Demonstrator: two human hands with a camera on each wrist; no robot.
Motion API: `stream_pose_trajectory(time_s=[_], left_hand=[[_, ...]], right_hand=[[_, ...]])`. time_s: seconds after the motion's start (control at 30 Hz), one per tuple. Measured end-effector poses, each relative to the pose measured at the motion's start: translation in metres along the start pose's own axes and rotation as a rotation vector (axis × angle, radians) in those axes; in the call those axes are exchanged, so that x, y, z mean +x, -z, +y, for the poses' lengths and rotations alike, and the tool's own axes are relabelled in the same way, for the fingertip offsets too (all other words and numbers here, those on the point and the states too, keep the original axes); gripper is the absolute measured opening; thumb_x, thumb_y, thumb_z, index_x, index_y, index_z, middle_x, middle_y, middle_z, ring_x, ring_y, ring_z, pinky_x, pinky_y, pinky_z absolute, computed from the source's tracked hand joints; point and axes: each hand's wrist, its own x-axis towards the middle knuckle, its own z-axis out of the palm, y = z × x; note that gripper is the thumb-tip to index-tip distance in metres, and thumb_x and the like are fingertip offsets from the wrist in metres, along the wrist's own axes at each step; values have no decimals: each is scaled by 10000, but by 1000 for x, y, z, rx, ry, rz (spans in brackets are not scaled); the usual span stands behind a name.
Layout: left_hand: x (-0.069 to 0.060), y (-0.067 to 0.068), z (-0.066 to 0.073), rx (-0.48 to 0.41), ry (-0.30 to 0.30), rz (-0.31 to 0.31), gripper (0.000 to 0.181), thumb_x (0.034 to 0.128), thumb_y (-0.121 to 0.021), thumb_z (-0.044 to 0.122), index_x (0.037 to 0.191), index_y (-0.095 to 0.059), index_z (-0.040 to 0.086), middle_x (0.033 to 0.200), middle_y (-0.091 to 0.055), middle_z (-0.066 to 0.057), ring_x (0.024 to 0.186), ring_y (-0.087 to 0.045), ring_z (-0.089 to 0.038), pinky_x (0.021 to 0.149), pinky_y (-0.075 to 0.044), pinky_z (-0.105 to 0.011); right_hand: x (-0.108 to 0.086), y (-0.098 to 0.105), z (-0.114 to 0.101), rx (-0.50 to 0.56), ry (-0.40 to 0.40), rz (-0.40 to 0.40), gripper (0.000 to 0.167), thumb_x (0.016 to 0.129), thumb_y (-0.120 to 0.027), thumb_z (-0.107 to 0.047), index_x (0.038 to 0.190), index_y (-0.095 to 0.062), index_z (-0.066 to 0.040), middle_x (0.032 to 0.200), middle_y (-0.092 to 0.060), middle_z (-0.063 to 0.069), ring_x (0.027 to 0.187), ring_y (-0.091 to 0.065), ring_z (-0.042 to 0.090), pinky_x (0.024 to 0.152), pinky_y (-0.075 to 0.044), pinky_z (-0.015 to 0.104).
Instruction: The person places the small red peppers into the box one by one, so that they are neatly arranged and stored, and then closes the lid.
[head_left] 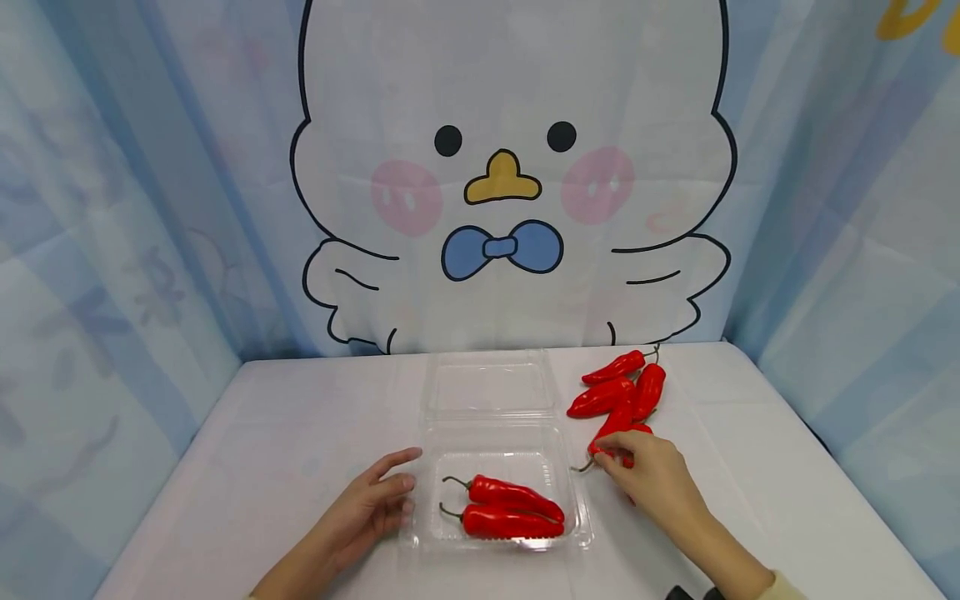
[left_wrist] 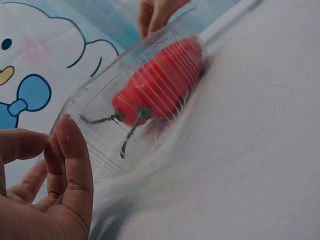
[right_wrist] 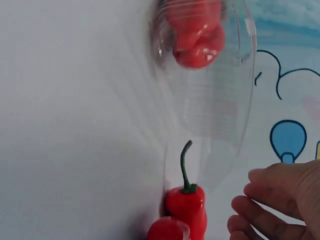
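A clear plastic clamshell box lies with its lid folded back, holding two red chili peppers side by side, stems to the left. My left hand is at the left edge of the box; in the left wrist view, its thumb and forefinger meet the rim. My right hand hovers at the near end of a pile of red chili peppers. In the right wrist view, its fingers are loosely bent and apart from the nearest pepper, whose green stem points at the box.
The transparent lid lies flat behind the box. A white cloth covers the table. Behind it hangs a curtain with a cartoon bird, and blue curtains stand at both sides. A small black object shows at the bottom edge.
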Motion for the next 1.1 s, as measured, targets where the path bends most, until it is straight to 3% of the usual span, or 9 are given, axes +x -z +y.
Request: stream_pose_trajectory(time_s=[0.4,0.53,0.7,0.9,1.1], left_hand=[[-3,-1,3,18,-5,8,631,1022,-642,205,1579,-361,113,1000,-568,-29,781,-595,-108,713,-556,-228],[-3,-1,3,17,-7,5,622,1025,-637,200,1577,-364,112,1002,-570,-30,773,-595,-104,710,-559,-226],[-2,0,2,17,-7,3,617,1026,-634,195,1576,-367,108,977,-574,-23,767,-597,-104,707,-562,-228],[-2,-1,2,14,-4,2,613,1027,-633,195,1573,-369,109,960,-573,-19,763,-601,-106,712,-564,-228],[-2,-1,1,16,-2,-1,614,1028,-633,206,1573,-367,113,956,-564,-13,767,-601,-108,720,-563,-225]], right_hand=[[1,10,35,-94,-107,-33,380,860,-821,-204,1184,-735,-27,1089,-713,187,834,-633,240,658,-595,360],[3,7,41,-104,-164,-50,527,850,-837,-265,1269,-675,12,1150,-674,239,874,-661,284,660,-618,389],[7,5,43,-116,-204,-71,673,846,-834,-329,1346,-595,53,1113,-652,252,829,-640,271,616,-610,376],[12,2,47,-152,-203,-89,769,845,-822,-354,1326,-532,172,1031,-652,288,764,-637,273,633,-619,420],[15,3,50,-191,-204,-116,686,830,-825,-308,1219,-575,200,948,-640,253,756,-630,282,652,-626,438]])
